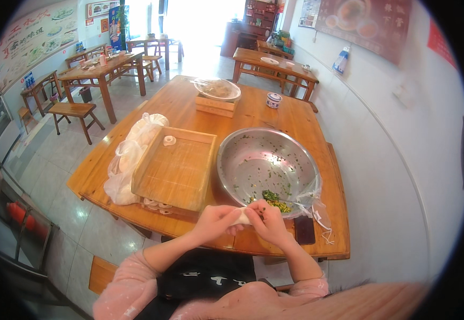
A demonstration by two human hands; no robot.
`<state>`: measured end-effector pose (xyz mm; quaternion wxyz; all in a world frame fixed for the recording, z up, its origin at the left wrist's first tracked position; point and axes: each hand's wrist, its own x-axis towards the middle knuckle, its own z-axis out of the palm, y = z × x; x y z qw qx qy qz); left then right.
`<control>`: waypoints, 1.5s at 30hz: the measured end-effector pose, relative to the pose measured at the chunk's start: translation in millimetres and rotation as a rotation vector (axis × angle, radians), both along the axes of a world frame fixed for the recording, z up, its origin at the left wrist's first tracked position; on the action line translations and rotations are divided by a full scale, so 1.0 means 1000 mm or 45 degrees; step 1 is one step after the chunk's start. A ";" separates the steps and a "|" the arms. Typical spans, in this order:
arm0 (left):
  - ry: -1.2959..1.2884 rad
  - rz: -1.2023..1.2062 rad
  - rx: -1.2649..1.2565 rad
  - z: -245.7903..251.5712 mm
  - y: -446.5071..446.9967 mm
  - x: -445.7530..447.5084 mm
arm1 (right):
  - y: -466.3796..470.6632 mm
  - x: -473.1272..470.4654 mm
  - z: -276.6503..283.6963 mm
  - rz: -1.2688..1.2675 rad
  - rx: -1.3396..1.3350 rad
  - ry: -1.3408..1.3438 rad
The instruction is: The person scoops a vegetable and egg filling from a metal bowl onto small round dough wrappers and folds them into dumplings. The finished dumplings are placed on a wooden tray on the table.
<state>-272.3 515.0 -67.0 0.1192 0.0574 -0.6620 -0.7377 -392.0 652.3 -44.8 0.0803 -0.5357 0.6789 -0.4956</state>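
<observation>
Both hands meet over the table's front edge, at the near rim of a large steel basin [248, 168]. Between them is a pale dough dumpling [241, 218]. My left hand [218, 220] grips its left side, and my right hand [267, 220] pinches the right end. Chopped green and yellow filling [276, 201] lies low in the basin, with bits stuck to its walls. Left of the basin, a wooden tray [176, 172] carries one ring-shaped dumpling [169, 140] near its far left corner. More dumplings [158, 206] show beneath the tray's near edge.
Plastic bags of dough wrappers [130, 156] line the tray's left side. Behind stand a covered plate [218, 89] on a wooden box [215, 106] and a blue-and-white lidded jar [274, 100]. A dark phone [305, 230] and plastic wrap [314, 196] lie right of the basin.
</observation>
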 end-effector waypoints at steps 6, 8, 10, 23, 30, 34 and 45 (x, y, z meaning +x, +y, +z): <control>0.101 0.042 0.135 -0.007 0.006 0.004 | 0.002 0.003 -0.009 -0.012 0.012 -0.271; 0.140 0.038 0.165 -0.009 0.007 0.004 | 0.003 0.004 -0.012 -0.064 0.010 -0.227; 0.153 0.024 0.179 -0.009 0.007 0.004 | 0.004 0.005 -0.014 -0.081 -0.029 -0.324; 0.318 0.131 0.112 -0.010 0.014 0.003 | 0.012 0.015 -0.023 0.113 -0.270 -1.022; 0.434 -0.051 0.201 -0.019 0.004 0.004 | 0.010 0.017 -0.032 0.311 -0.428 -1.256; 0.450 -0.172 0.442 -0.027 0.004 0.005 | 0.013 0.020 -0.034 0.394 -0.491 -1.350; 0.375 -0.374 0.885 -0.035 0.007 0.011 | 0.019 0.022 -0.044 0.711 -0.572 -1.481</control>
